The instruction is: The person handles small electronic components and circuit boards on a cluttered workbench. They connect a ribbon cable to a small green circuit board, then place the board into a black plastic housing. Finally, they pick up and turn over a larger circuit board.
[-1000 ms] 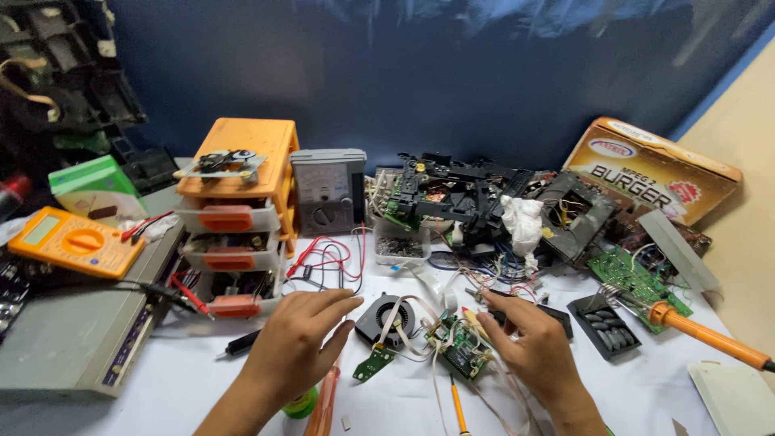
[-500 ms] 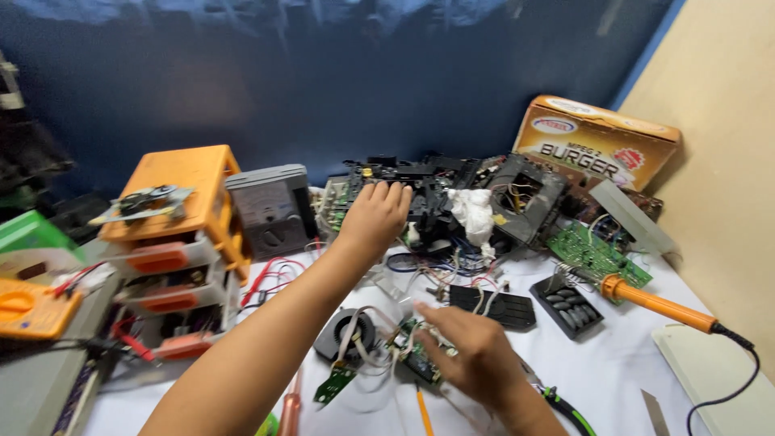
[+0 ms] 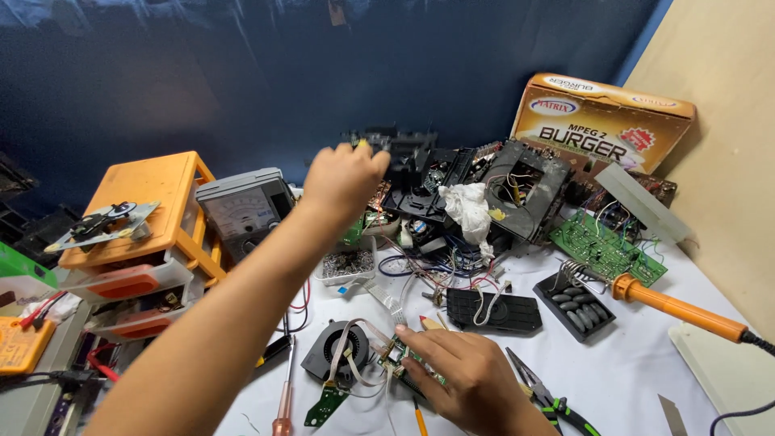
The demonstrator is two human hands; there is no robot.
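Reaching up toward twelve o'clock with the left hand (image 3: 343, 179), arm stretching across the cluttered white surface (image 3: 646, 363); fingers curled together, pinching a small yellowish bit at the tips, too small to identify. Hovering just in front of the heap of black plastic housings (image 3: 420, 173) and loose wiring at the far edge.

Pressing down at six o'clock with the right hand (image 3: 472, 379), fingers lying flat and close together on a small green circuit board (image 3: 404, 363), not clamping it. Trailing from that board, thin wires and a pale ribbon cable toward a black round fan (image 3: 335, 351) just at nine o'clock of the hand.

Lying at three o'clock of the right hand, green-handled pliers (image 3: 549, 396); farther out at two o'clock, an orange-handled soldering iron (image 3: 678, 307) beside a black button pad (image 3: 575, 299). Sitting between the two hands, crumpled white tissue (image 3: 468, 210). Standing at nine o'clock of the left forearm, a grey analogue meter (image 3: 242, 210) and an orange drawer cabinet (image 3: 153, 210). Leaning at one o'clock, a tan cardboard box (image 3: 605, 121).
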